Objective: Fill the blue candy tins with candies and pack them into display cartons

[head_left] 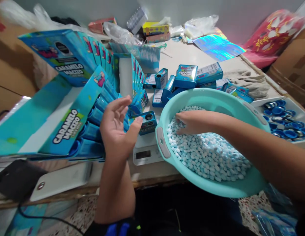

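1. While the right hand (192, 121) dips among pale-blue round pellets (199, 154) in a turquoise plastic bowl (204, 191), its fingers' catch is unclear; probably light, slippery: scoop.
2. Left hand (119, 131): fingers loosely spread, empty.
3. Rectangular blue tin (150, 123), on white scale (145, 159): likely stiff; grip sides.

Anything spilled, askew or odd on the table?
No spill or damage that I can see: the loose pale pieces lie inside the teal basin. One untidy spot: the blue containers behind it, jumbled at mixed angles, which looks odd against the neat row in the display box at left.
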Tool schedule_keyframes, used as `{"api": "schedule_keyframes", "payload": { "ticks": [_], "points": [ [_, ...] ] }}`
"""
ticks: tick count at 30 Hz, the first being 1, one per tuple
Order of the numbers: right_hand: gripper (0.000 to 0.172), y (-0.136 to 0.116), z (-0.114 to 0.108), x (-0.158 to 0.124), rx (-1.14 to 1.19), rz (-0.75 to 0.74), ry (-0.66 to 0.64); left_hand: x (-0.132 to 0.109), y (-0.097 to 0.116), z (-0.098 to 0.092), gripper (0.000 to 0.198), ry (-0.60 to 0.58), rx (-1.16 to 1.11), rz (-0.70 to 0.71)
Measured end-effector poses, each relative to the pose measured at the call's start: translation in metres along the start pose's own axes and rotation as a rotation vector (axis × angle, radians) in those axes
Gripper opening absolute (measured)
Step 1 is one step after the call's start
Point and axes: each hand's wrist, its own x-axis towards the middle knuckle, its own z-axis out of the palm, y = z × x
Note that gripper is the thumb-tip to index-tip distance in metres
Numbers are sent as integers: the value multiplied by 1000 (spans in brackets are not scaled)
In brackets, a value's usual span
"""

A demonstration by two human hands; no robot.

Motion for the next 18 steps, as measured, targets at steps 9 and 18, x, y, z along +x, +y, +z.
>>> {"api": "schedule_keyframes", "payload": {
  "ticks": [9,18],
  "points": [
    [40,1,4,-7,67,-34,-63,-3,9,9,26,286,-98,200],
    [48,0,2,-5,97,-84,-89,-5,13,8,25,295,-39,102]
  ]
}}
